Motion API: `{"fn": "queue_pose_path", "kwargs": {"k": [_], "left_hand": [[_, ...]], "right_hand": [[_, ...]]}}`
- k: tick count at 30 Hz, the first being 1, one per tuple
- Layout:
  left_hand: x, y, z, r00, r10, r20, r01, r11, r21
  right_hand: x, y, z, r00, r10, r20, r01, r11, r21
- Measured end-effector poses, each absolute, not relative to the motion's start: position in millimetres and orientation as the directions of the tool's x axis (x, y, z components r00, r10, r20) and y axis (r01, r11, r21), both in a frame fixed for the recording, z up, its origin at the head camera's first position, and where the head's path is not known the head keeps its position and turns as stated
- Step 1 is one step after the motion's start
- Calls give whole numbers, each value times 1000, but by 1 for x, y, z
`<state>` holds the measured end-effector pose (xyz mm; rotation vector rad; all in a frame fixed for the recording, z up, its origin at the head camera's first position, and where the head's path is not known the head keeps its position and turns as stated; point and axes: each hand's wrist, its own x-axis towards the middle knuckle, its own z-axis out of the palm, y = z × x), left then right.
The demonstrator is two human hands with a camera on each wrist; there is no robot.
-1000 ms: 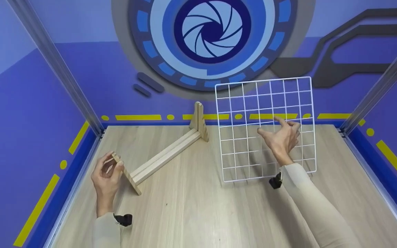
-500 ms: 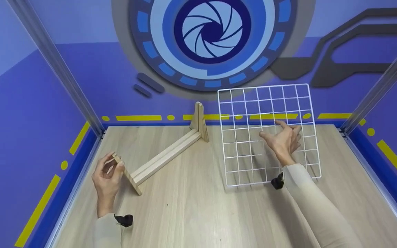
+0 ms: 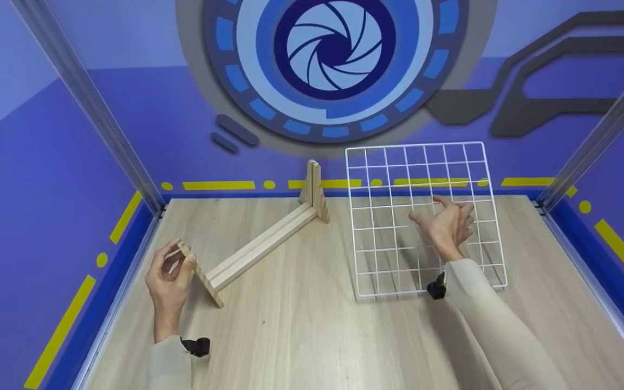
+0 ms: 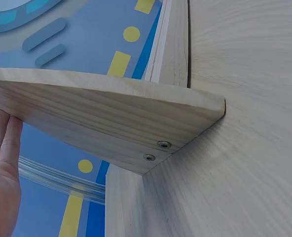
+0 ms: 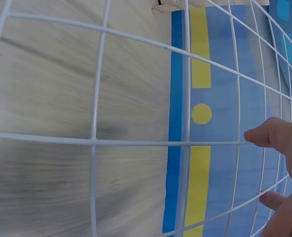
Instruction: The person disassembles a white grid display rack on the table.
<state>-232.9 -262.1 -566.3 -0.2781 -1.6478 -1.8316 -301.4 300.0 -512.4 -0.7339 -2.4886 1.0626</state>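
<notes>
In the head view my left hand (image 3: 168,279) pinches the top of the near end panel of a wooden stand (image 3: 266,246), its thumb on one face and fingers on the other. That panel (image 4: 101,111) tilts across the left wrist view, showing two metal screws low on its outer face. To the right, my right hand (image 3: 447,227) holds a white wire grid panel (image 3: 391,206), tilted up above the tabletop. The right wrist view shows the thumb (image 5: 264,133) against a wire of the grid; some fingers are partly hidden behind it.
The stand's far end panel (image 3: 314,189) rises near the blue back wall (image 3: 225,189). Metal frame posts stand at the left corner (image 3: 95,108) and the right corner (image 3: 599,130). A pale wood tabletop (image 3: 301,336) lies under everything.
The wire grid has come down and its top edge has dropped in the head view, while my right hand moved slightly downward with it. My left hand and the stand stay nearly still.
</notes>
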Motion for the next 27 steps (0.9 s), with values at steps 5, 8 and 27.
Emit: {"fn": "queue_pose_path", "kwargs": {"k": [5,8,27], "left_hand": [[-232,-262,-566,-760,-329,560,593,0,805],[-232,-262,-565,-760,-328,560,593,0,805],[-233,-261,-565,-755,-322,571,604,-5,797]], "right_hand": [[-303,299,-516,-809,580,95,346,601,-721],[-304,299,-518,-812,578,84,356,604,-713],[-304,304,-527,-831,557,18,392,607,-691]]}}
